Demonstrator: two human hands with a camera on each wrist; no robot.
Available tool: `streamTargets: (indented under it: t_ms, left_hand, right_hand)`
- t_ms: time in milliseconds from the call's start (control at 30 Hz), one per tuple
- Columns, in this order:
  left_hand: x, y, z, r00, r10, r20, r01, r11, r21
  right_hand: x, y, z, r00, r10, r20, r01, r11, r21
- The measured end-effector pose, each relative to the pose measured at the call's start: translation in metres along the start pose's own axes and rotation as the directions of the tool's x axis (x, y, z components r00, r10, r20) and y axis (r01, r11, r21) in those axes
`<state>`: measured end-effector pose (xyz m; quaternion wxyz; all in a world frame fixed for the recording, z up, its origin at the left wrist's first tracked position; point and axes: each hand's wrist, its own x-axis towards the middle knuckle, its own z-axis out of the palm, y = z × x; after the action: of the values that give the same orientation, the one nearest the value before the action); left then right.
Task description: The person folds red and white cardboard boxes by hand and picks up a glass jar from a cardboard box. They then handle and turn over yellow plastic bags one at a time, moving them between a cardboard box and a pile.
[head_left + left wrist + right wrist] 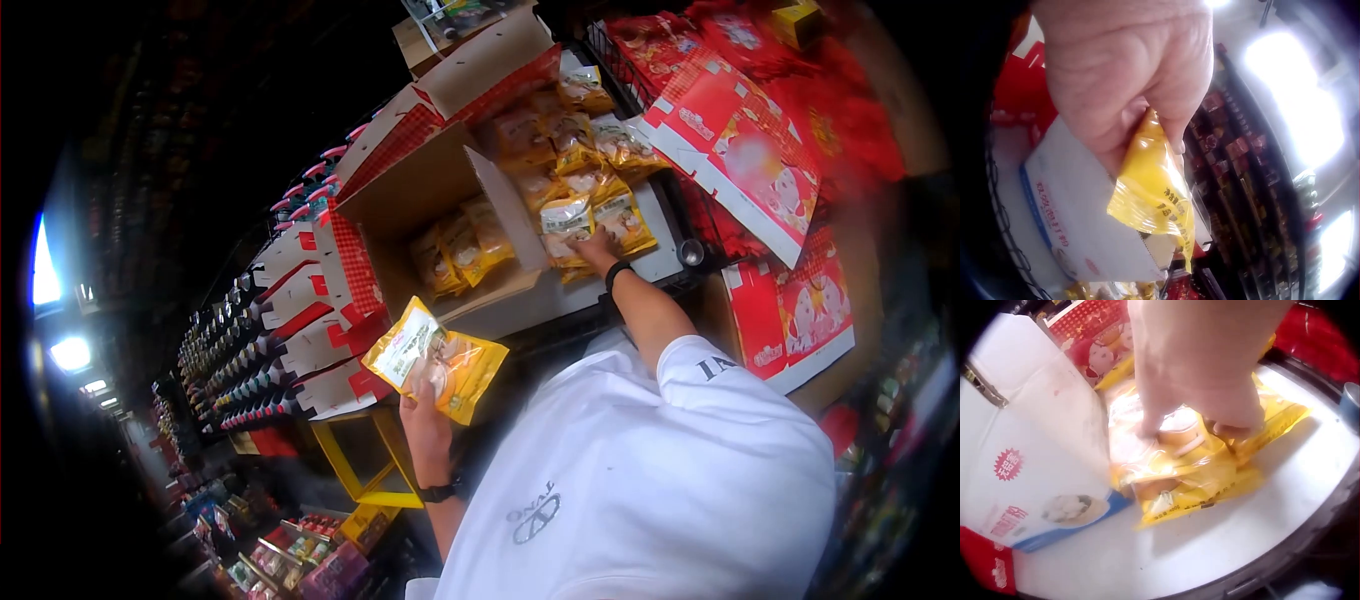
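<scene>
My left hand (425, 400) grips a glossy yellow plastic packet (465, 365) by its lower edge, out in front of the carton. In the left wrist view the yellow packet (1154, 178) hangs pinched between thumb and fingers. The right hand (600, 250) reaches down onto similar packets on the white shelf. Seen from the right wrist, its thumb and curled fingers hold a yellow packet (1172, 456) from above, partly covering it. An open carton (400, 210) with several of these packets (465, 245) inside stands left of the right hand.
More yellow packets (570, 130) are piled behind the right hand on the white shelf (655, 255). Red-and-white printed cardboard (740, 140) leans at the right. A small metal can (690, 252) sits at the shelf edge. Racks of hanging goods (230, 350) line the left.
</scene>
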<state>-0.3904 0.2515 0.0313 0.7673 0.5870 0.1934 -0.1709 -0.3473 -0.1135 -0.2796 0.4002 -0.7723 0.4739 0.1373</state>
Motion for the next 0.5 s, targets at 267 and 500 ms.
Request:
streamTargets:
  t_ms: [267,500]
  left_hand:
    - [0.001,0.000,0.026,0.999,-0.012,0.052,0.011,1.000,0.020]
    - [0.004,-0.004,0.047,0.991,-0.018,0.130,0.023,0.999,-0.038]
  right_hand:
    - [0.028,0.010,0.015,0.973,-0.198,0.121,0.118,0.870,0.479]
    - [0.024,0.008,-0.039,0.915,-0.373,0.152,0.226,0.788,0.573]
